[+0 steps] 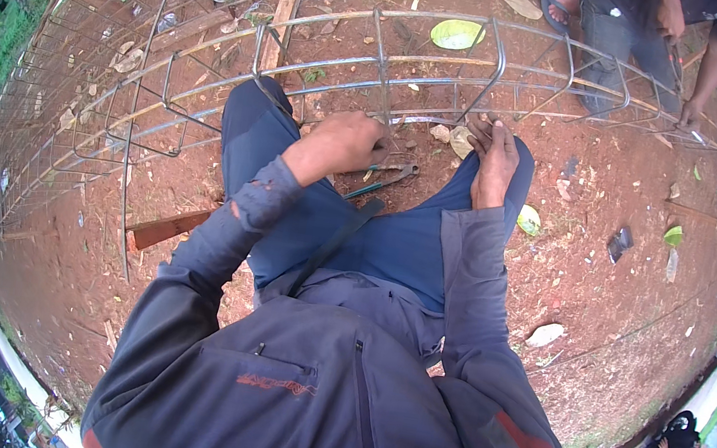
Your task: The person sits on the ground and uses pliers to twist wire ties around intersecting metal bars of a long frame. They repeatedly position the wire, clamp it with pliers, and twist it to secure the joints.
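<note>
Left hand (pixel 352 141) just left of upper centre, back facing up, fingers curled inward toward right of frame; fingertips mostly hidden. Left forearm (pixel 255 199) slants up and right from lower left, elbow bent, wrist fairly straight. Right hand (pixel 496 157) right of upper centre, fingers partly bent, pointing toward top of frame; grip unclear. Right forearm (pixel 483 261) rises nearly upright from lower right. Hands well apart, roughly level.

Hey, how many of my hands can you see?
2: your left hand between your knees, your right hand at your right knee, both near the rebar cage.
</note>
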Tool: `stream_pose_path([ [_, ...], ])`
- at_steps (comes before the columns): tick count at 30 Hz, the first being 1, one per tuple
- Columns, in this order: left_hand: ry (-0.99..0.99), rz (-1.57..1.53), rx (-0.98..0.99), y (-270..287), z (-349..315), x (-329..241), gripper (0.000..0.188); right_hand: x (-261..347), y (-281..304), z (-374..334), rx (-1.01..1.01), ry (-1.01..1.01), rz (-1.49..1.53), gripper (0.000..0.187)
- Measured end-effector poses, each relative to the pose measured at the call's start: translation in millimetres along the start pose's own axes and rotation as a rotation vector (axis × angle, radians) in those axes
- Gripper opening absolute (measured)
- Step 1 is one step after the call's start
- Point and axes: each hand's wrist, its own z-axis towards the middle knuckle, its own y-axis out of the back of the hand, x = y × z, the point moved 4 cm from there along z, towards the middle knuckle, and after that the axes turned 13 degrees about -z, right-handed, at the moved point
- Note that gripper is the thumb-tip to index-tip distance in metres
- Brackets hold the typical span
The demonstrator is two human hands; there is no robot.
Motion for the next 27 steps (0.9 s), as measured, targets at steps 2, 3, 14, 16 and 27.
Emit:
stream_pose_path([
  [2,0.220,0.168,0.242,-84,24,57,0.028,-6,-6,-3,0.030,0.021,-0.002,0.035],
  [3,0.331,0.226,0.415,-121,32,82,0.030,-8,-6,-5,0.042,0.030,-0.007,0.035],
  [14,0.379,0.348,0.336,-254,48,162,0.045,4,9,-51,-0.001,0.163,-0.303,0.032],
  [16,0.339,0.321,0.323,-266,33,160,0.040,9,9,-61,0.003,0.165,-0.387,0.032],
  [27,0.201,0.072,0.040,-263,45,149,0.046,5,-16,-50,0.076,0.213,-0.370,0.029],
])
